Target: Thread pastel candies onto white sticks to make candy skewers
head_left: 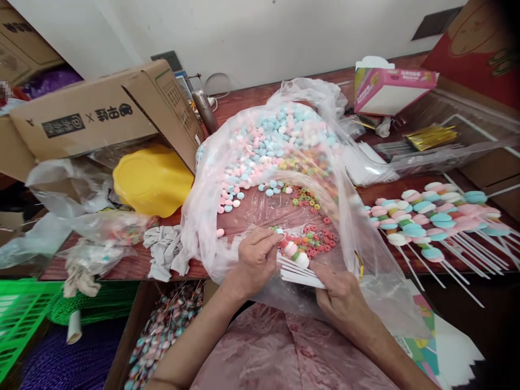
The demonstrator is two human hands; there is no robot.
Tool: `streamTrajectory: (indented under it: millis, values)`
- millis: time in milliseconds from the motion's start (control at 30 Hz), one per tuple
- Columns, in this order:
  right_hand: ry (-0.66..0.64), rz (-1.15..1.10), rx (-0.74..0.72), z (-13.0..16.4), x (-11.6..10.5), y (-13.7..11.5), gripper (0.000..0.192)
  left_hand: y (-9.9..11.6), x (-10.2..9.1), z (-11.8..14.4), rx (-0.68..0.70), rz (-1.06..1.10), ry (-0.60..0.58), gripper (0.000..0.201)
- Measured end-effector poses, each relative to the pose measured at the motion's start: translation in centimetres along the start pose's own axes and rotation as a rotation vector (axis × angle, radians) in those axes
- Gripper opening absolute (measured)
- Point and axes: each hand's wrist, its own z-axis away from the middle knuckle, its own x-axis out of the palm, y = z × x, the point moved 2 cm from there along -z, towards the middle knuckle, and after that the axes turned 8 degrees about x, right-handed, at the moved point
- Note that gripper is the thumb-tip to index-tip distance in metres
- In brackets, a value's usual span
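Observation:
My right hand (pixel 343 295) grips a bundle of white sticks (pixel 298 273) at the near edge of a large clear plastic bag (pixel 357 216). One stick carries pink and white candies (pixel 296 253) at its tip. My left hand (pixel 254 260) pinches a small candy at that tip, fingers closed around it. Inside the bag lie pastel blue and pink marshmallow candies (pixel 268 141) and small colourful ring candies (pixel 314 238).
Finished candy skewers (pixel 430 216) lie in a row at the right. A yellow bowl (pixel 152 179) and a cardboard box (pixel 101 114) sit at the left, with a pink box (pixel 390 86) behind. A carton of wrapped skewers (pixel 166 325) stands below the table edge, beside a green basket (pixel 24 314).

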Motion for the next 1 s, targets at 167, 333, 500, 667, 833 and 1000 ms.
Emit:
streamTrajectory:
  millis: [167,333,500,667,833,1000]
  values:
    - [0.044,-0.036,-0.048,-0.5,-0.2,-0.7,0.047,0.0,0.2,0.3,-0.023,0.001,0.043,0.017]
    - [0.038,-0.064,-0.058,-0.8,0.4,-1.0,0.047,0.0,0.6,0.5,-0.012,0.067,0.072,0.018]
    - [0.122,-0.07,0.005,-0.5,0.9,0.6,0.048,-0.9,0.7,0.4,-0.394,0.408,0.172,0.036]
    - [0.123,-0.074,0.0,-0.3,0.9,1.2,0.049,-0.6,0.7,0.2,-0.489,0.372,0.015,0.023]
    - [0.024,-0.111,0.078,-0.7,0.8,-0.4,0.038,-0.2,1.9,1.9,-0.475,0.298,0.041,0.029]
    - [0.08,-0.033,0.106,-0.9,-0.9,-1.0,0.039,0.4,3.5,1.0,-0.44,0.358,-0.004,0.028]
